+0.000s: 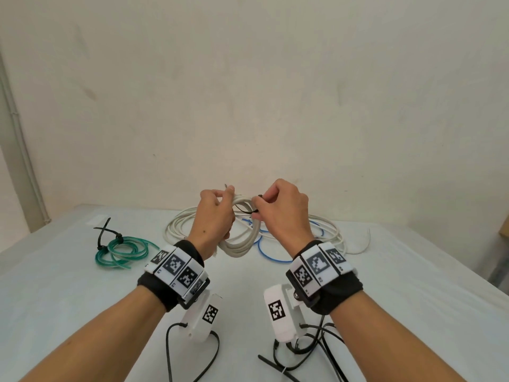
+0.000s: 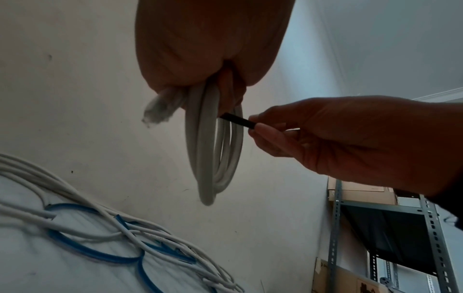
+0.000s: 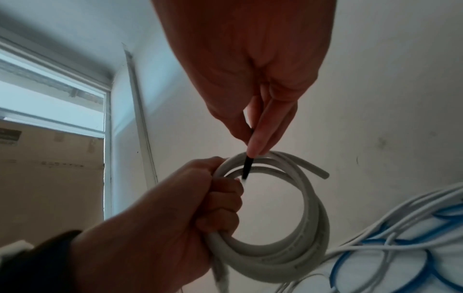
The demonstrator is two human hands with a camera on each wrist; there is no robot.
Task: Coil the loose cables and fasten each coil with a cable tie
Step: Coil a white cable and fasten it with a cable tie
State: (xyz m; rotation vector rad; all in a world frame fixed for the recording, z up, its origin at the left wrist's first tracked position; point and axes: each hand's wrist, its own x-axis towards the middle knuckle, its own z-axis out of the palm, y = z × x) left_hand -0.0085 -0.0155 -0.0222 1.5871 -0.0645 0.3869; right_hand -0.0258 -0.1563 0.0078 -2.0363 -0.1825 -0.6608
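At centre frame, the left hand [image 1: 216, 213] fists a grey coil [image 3: 295, 237] while right fingertips [image 3: 258, 146] pinch a black tie [image 3: 248, 168]; a slackened fist could spring the loops loose.

I work in a storeroom: slotted-angle steel shelving [image 2: 391, 224], cardboard boxes [image 2: 363, 190], bare plaster wall [image 1: 248, 92].

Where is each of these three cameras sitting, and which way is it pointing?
Head: worn on the head, looking forward and down at the table; both forearms and hands show.
Left wrist: under the left hand, looking up along it at the white coil.
Right wrist: under the right hand, looking along its fingers at the black cable tie.
All three share the coil, the tie and both hands.
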